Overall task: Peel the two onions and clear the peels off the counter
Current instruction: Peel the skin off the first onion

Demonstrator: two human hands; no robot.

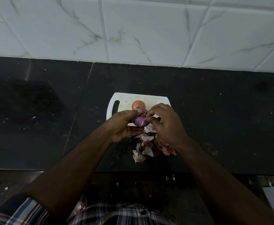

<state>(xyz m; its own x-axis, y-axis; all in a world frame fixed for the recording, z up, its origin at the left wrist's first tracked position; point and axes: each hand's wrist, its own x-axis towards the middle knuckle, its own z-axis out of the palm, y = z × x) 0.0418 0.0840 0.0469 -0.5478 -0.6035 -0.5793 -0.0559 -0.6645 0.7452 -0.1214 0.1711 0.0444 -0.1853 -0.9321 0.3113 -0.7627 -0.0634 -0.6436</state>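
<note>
My left hand [122,125] grips a purple, mostly skinned onion [139,120] just above the near edge of the white cutting board [124,99]. My right hand [165,125] pinches a thin strip of skin at the onion's right side. A second onion [138,104], still in its orange-brown skin, sits on the board right behind the held one. A heap of dry peels [150,147] lies on the black counter [51,119] below my hands, partly hidden by my right wrist.
The white marble-tiled wall [141,30] rises behind the counter. The counter's front edge runs across at about the height of my forearms, with a dark cabinet front and metal handles [263,182] below it.
</note>
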